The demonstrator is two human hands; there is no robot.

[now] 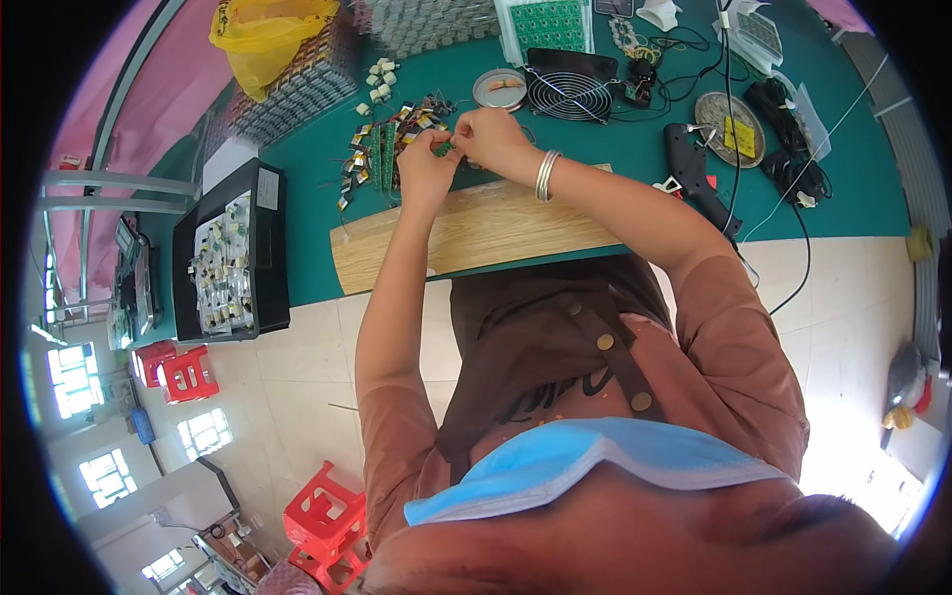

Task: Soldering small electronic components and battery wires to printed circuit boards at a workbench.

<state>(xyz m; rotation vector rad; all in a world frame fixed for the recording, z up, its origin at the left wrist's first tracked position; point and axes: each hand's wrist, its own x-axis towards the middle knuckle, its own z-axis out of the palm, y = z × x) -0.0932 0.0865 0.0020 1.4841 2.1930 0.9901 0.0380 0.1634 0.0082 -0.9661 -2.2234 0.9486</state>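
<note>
My left hand [427, 164] and my right hand [493, 141] meet above the far edge of a wooden board [496, 226], both with fingers pinched together. A bit of green shows between the fingertips, but what they hold is too small and covered to name. Just left of my left hand stand long green circuit board strips [383, 157]. Around them, partly behind my hands, lies a heap of small yellow, black and silver wired parts [355, 171]. A silver bangle circles my right wrist.
Behind my hands are a round tin [499, 89] and a black fan with a wire guard [569, 94]. A black soldering gun [694, 174] and a round dish [731, 129] lie rightward among cables. A black bin of small parts [268, 253] stands left, below a yellow bag [268, 40].
</note>
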